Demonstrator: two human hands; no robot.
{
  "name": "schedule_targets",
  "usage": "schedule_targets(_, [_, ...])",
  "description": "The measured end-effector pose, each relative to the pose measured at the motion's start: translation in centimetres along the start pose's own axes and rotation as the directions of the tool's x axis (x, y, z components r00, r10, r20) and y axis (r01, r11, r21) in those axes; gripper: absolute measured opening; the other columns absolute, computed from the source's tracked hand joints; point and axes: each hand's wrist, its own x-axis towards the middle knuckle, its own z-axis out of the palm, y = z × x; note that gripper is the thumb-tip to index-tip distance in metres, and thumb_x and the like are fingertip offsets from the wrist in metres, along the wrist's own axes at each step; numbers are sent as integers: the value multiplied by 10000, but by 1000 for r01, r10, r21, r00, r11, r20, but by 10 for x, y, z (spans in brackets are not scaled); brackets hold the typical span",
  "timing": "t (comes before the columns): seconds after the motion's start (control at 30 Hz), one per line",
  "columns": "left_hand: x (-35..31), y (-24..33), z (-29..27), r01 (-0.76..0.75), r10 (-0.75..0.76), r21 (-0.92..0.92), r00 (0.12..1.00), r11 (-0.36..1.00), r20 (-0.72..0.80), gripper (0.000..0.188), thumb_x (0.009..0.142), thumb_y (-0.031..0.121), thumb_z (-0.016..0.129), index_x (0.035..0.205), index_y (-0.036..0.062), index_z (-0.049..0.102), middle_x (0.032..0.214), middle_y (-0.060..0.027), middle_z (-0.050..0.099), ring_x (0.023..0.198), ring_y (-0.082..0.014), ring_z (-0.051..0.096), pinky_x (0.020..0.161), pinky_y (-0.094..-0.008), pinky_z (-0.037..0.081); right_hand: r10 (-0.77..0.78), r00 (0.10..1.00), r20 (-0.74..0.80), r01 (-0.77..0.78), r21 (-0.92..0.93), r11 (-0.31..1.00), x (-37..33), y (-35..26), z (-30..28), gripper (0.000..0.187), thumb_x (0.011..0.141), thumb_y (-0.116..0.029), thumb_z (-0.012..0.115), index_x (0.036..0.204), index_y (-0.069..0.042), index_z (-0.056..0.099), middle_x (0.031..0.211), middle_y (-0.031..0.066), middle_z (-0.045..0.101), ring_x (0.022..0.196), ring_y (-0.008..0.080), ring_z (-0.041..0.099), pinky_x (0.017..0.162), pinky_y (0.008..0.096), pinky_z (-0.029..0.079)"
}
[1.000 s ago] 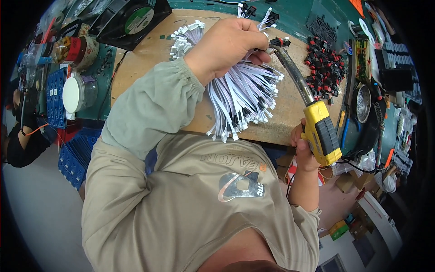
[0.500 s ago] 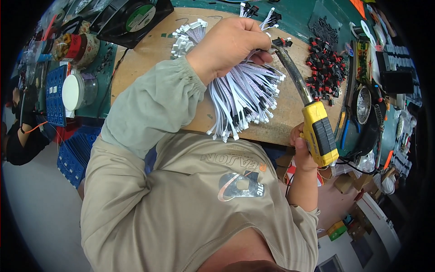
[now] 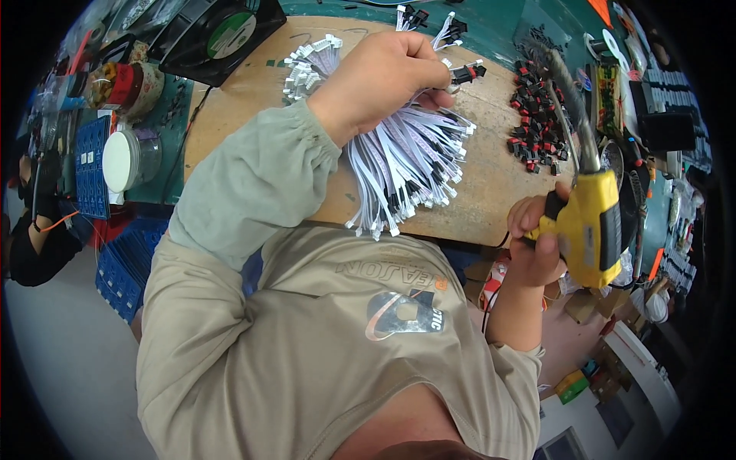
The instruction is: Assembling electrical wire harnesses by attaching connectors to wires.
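I have the black-and-red connector [image 3: 468,73] at the fingertips of the left hand [image 3: 387,80], poking out just to their right. Thumb and forefinger are pinched together on its near end; whether they grip housing or leads, I can't make out from here. The right hand [image 3: 537,238], lower and to the right, is wrapped around the grip of a yellow gun-shaped tool [image 3: 590,230]. Its metal shaft [image 3: 584,146] points up and away from that hand, well apart from the connector and blurred toward the tip.

The connector is small and dark, with a red band across its body. Below the left hand I see a bundle of flat white cables [image 3: 406,169] fanned out, small plugs at their ends; white plugs [image 3: 310,69] spread out to that hand's left. All this lies on a brown board [image 3: 491,176]. Right of the left hand is a pile of black-and-red parts [image 3: 537,123].

Farther left of that hand, I get a black fan [image 3: 226,38], a white-lidded jar [image 3: 119,161] and blue circuit boards [image 3: 92,169] around the green tabletop [image 3: 172,165]. At the far left shows another person's dark sleeve [image 3: 34,249], above pale floor [image 3: 61,368].
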Motion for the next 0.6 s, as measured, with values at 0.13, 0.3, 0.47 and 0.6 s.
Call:
schedule_targets(0.13, [-1, -1, 1, -11, 9, 60, 999, 998, 36, 121, 840, 78, 616, 783, 15, 530, 779, -71, 608, 755, -162, 651, 681, -248, 492, 32, 988, -153, -70, -251, 965, 24, -2, 13, 571, 788, -49, 646, 1296, 31, 400, 856, 102, 584, 645, 147, 520, 561, 262, 430])
schedule_targets(0.3, [-3, -2, -1, -52, 39, 154, 995, 987, 87, 122, 843, 79, 614, 786, 10, 532, 770, -62, 600, 749, -152, 649, 686, -237, 488, -49, 994, -95, 7, -401, 916, 57, 11, 29, 518, 784, 11, 648, 1261, 21, 447, 970, 128, 629, 739, 108, 560, 623, 237, 460])
schedule_targets(0.47, [-3, -3, -2, -4, -19, 165, 991, 986, 134, 113, 839, 84, 621, 798, 8, 547, 781, -53, 605, 755, -147, 647, 701, -239, 492, 120, 987, -109, -145, -264, 954, 71, 29, 40, 301, 775, 18, 689, 1065, -2, 615, 910, 18, 633, 767, 56, 555, 689, 202, 450])
schedule_targets(0.6, [-2, -5, -3, -11, -17, 165, 986, 986, 168, 109, 838, 86, 623, 806, 7, 555, 800, -53, 614, 753, -144, 645, 711, -242, 497, 111, 992, -62, -125, -315, 941, 74, 30, 44, 286, 778, 12, 689, 1052, -5, 609, 883, 6, 632, 769, 60, 564, 686, 198, 448])
